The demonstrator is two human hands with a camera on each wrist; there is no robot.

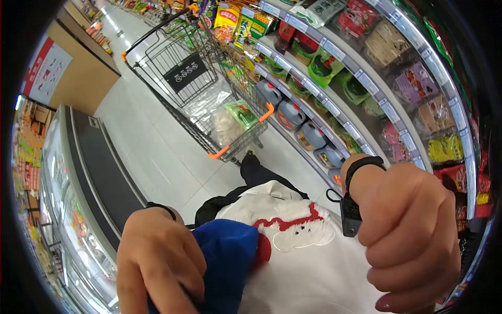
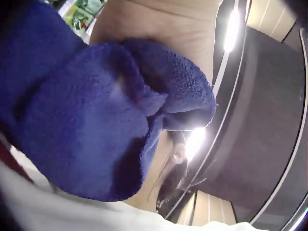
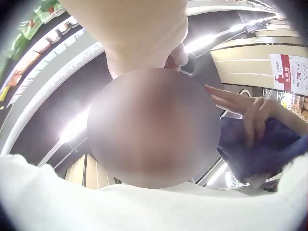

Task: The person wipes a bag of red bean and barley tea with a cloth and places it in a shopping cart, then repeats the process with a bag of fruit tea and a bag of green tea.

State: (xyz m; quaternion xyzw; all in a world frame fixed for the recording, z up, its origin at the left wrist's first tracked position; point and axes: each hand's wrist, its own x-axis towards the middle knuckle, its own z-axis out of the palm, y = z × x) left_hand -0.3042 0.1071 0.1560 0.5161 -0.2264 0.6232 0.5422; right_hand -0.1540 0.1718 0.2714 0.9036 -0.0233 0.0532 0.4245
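In the head view, my left hand (image 1: pixel 157 256) grips a soft blue cloth (image 1: pixel 225 256) low in front of the body. The left wrist view shows the blue cloth (image 2: pixel 96 120) bunched and hanging in folds, with a fuzzy weave. From the side, the right wrist view shows my left hand (image 3: pixel 257 113) with fingers over the cloth (image 3: pixel 260 149). My right hand (image 1: pixel 410 230) is raised close to the head camera, its fingers curled and its palm side hidden. In the right wrist view a dark round thing (image 3: pixel 190 62) shows beside its fingertips.
A shopping cart (image 1: pixel 191 73) ahead carries a green packet (image 1: pixel 240 112) and a clear bag with pale contents (image 1: pixel 226 127). Shelves (image 1: pixel 361 78) of packets and large jugs (image 1: pixel 290 114) line the right. A glass-topped freezer (image 1: pixel 60 172) stands left, along the tiled floor (image 1: pixel 157 152).
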